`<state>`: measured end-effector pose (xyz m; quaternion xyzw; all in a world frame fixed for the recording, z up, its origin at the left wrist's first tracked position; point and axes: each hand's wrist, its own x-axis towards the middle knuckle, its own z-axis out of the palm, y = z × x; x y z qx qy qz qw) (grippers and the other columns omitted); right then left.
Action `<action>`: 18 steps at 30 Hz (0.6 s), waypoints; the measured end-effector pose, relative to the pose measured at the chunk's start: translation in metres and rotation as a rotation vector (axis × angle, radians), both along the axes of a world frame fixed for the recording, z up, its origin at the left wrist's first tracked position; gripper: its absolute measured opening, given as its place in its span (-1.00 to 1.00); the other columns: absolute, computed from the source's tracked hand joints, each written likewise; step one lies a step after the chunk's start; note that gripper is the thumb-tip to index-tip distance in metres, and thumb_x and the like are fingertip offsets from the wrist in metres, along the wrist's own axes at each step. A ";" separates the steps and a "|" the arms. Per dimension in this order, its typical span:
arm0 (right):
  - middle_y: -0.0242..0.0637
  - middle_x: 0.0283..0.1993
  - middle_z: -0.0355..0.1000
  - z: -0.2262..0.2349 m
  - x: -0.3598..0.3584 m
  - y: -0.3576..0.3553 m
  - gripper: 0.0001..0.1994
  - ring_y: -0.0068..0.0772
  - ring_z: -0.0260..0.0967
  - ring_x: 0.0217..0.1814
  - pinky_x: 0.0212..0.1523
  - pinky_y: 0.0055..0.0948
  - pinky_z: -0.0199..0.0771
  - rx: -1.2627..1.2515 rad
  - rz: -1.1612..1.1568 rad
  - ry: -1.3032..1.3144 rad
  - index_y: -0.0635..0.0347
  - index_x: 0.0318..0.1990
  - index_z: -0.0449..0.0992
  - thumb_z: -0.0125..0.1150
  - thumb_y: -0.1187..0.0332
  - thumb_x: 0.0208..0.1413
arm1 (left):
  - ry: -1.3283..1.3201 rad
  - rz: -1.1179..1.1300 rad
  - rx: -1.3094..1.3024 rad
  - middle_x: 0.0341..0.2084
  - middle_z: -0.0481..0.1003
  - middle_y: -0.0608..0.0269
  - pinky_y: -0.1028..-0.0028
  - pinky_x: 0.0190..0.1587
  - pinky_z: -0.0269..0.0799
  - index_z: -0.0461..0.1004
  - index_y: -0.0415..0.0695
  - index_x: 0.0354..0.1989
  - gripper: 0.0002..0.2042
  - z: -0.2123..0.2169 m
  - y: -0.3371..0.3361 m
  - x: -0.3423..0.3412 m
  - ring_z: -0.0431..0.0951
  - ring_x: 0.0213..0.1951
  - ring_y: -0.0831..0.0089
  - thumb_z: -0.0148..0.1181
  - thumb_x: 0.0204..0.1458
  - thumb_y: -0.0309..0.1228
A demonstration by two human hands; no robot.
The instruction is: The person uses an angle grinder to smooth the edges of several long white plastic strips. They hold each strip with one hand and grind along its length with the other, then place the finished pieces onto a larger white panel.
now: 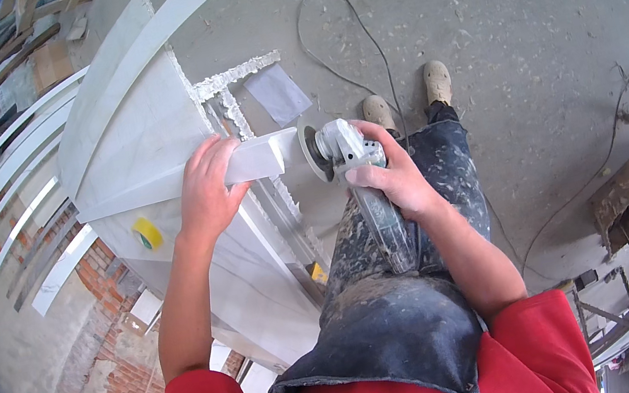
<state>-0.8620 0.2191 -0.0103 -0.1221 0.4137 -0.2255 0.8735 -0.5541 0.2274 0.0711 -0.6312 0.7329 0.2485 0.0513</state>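
Note:
My left hand (pixel 208 188) grips a white stone-like strip (pixel 257 158) from above, fingers over the far side and thumb on the near side. The strip lies across a white marbled slab (pixel 144 138), its right end jutting past the slab's edge. My right hand (pixel 400 181) is wrapped round the head end of a dusty angle grinder (pixel 384 226), whose body points back toward my apron. The grinder's round disc (pixel 314 154) stands upright right at the strip's end; whether they touch I cannot tell. A yellow tape roll (pixel 146 233) lies on the slab left of my left hand.
Another long white strip (pixel 142 75) crosses the slab's far part. A white-crusted frame (pixel 238 75) juts out beyond it. A paper sheet (pixel 278 93) and a looping cable (pixel 365 28) lie on the dusty floor. A brown box (pixel 627 200) and metal frame stand at right.

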 end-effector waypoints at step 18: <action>-0.07 0.02 0.44 0.022 -0.081 -0.024 -0.31 -0.14 0.53 -0.34 -0.40 -0.20 0.65 0.056 -0.324 0.371 0.02 0.45 0.15 0.17 0.32 0.13 | 0.018 0.000 -0.043 0.15 0.45 -0.03 0.05 0.35 0.21 0.37 -0.18 0.26 -0.32 -0.005 -0.004 -0.047 0.38 0.25 0.01 0.48 -0.05 -0.24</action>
